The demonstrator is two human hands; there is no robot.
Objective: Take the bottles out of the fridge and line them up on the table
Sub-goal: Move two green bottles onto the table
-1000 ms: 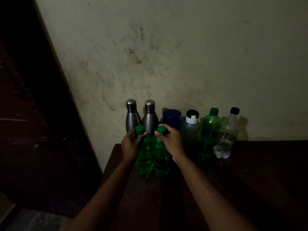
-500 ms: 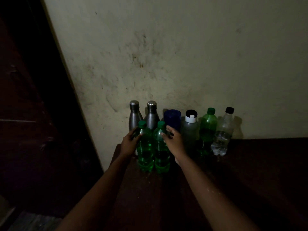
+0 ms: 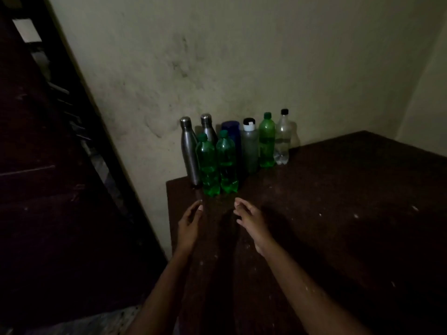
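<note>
Two green plastic bottles stand upright side by side near the table's far left corner, the left green bottle (image 3: 207, 165) and the right green bottle (image 3: 226, 163). Behind them, along the wall, stand two steel flasks (image 3: 189, 151), a blue bottle (image 3: 233, 131), a grey bottle with a white cap (image 3: 250, 146), another green bottle (image 3: 266, 141) and a clear bottle (image 3: 282, 139). My left hand (image 3: 189, 224) and my right hand (image 3: 251, 220) hover over the table just in front of the two green bottles, fingers apart, holding nothing.
The dark brown table (image 3: 338, 201) stretches to the right and towards me. A pale wall (image 3: 242, 68) runs behind the bottles. A dark doorway or cabinet (image 3: 48, 189) fills the left side, past the table's left edge.
Both hands have let go of the two green bottles and drawn back towards me. The bottles now stand free on the table.
</note>
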